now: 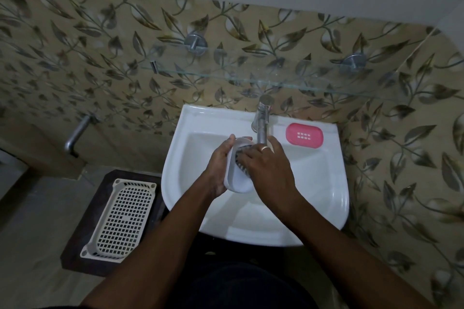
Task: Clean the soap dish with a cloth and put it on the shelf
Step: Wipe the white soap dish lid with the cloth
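A white oval soap dish [238, 178] is held over the basin of the white sink [326, 183], just in front of the chrome tap [262, 120]. It is gripped along its left edge by the left hand [219, 163], whose fingers are curled round the rim with the fingertips showing past the far end, so the hand is closed on the dish. The right hand [268, 168] is laid over the right side of the dish, fingers bent down into its hollow where a dark, ribbed patch is seen; whether a cloth is pinched under those fingers cannot be told. A ring [265, 148] is worn on one finger of that hand. A pink soap dish part [304, 135] lies flat on the sink's back ledge, right of the tap. The glass shelf [251, 75] is fixed to the leaf-patterned wall above the sink. A perforated cream basket [120, 218] lies on a dark stand at the left of the sink.
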